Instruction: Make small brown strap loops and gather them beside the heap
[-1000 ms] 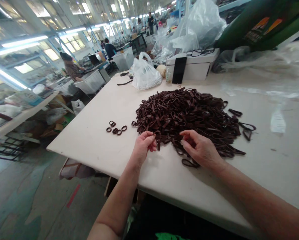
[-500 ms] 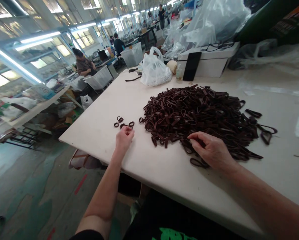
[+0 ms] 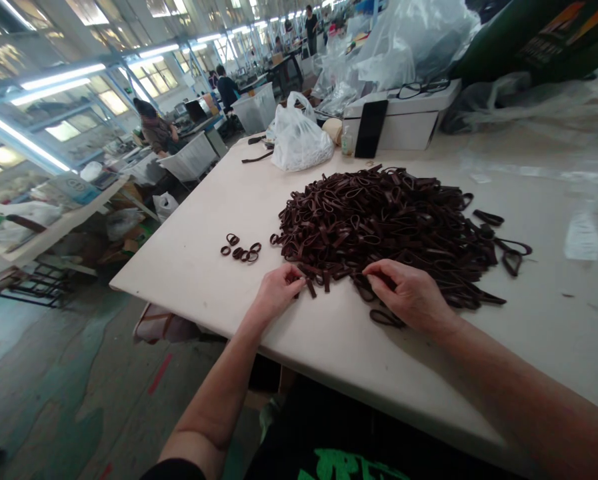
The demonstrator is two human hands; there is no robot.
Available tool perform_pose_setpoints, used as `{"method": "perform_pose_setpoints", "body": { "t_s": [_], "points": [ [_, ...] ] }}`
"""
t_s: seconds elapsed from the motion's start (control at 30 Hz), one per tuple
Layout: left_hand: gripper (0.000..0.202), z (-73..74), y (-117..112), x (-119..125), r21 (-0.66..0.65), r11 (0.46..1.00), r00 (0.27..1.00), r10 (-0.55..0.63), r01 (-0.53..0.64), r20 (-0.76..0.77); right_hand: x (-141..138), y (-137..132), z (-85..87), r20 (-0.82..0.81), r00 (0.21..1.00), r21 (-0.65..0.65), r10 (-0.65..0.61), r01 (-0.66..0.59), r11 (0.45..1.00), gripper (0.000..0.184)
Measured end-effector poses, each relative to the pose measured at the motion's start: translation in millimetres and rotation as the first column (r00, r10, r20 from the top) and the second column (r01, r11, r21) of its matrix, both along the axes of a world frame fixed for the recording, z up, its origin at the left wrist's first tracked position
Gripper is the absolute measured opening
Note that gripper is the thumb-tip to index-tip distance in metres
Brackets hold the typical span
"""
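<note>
A big heap of dark brown strap loops (image 3: 369, 213) lies on the pale table. At its near left edge is my left hand (image 3: 279, 290), thumb and fingers pinched together by the outermost loops; what sits between the fingertips is too small to make out. My right hand (image 3: 411, 293) rests at the front of the heap, its fingers curled and the thumb and forefinger closed on a dark brown loop (image 3: 363, 289). Just below that hand lies another loose loop (image 3: 385, 318). To the left, apart from the heap, several small round brown rings (image 3: 239, 253) form a little group.
Behind the heap stand a knotted white plastic bag (image 3: 301, 137), a dark phone (image 3: 371, 129) leaning on a white box (image 3: 411, 123), and glasses on that box. Clear plastic bags (image 3: 403, 47) fill the back right. Other people (image 3: 153, 127) sit farther off at the left.
My left hand has moved right and nearer to me, from the small rings to the heap's left edge. My right hand stays at the heap's front. The view has shifted slightly.
</note>
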State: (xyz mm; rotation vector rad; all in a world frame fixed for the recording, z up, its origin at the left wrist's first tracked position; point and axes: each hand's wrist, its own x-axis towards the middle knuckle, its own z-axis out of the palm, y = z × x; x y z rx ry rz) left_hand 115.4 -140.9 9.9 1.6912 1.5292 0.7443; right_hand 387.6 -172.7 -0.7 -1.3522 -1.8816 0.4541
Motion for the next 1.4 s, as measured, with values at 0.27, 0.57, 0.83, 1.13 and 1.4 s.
{"method": "perform_pose_setpoints", "body": {
  "t_s": [0.27, 0.57, 0.83, 1.13, 1.4],
  "points": [
    [0.032, 22.4, 14.8, 45.9, -0.150, 0.984, 0.832, 0.005, 0.095, 0.554, -7.1, -2.0, 2.1, -0.247, 0.969, -0.066, -0.024, 0.008, 0.998, 0.018],
    [0.026, 8.0, 4.4, 114.0, -0.014, 0.994, 0.821, -0.081, 0.107, 0.565, -1.2, -0.9, 10.6, -0.454, 0.889, -0.212, -0.063, -0.039, 0.976, 0.023],
    [0.020, 1.9, -8.2, 110.4, 0.011, 0.974, 0.845, -0.204, 0.228, 0.495, -2.4, 0.9, 6.8, -0.322, 0.941, -0.149, -0.099, 0.053, 0.987, 0.012],
    [0.031, 9.5, -4.4, 110.7, -0.192, 0.931, 0.832, -0.167, 0.309, 0.529, 0.5, 2.8, 4.0, -0.371, 0.927, -0.055, -0.046, 0.027, 0.998, 0.028],
    [0.031, 11.8, -0.5, 103.7, -0.256, 0.901, 0.798, -0.142, 0.349, 0.586, 6.8, -0.1, 17.0, -0.326, 0.945, -0.186, -0.036, -0.027, 0.982, 0.009]
  ]
}}
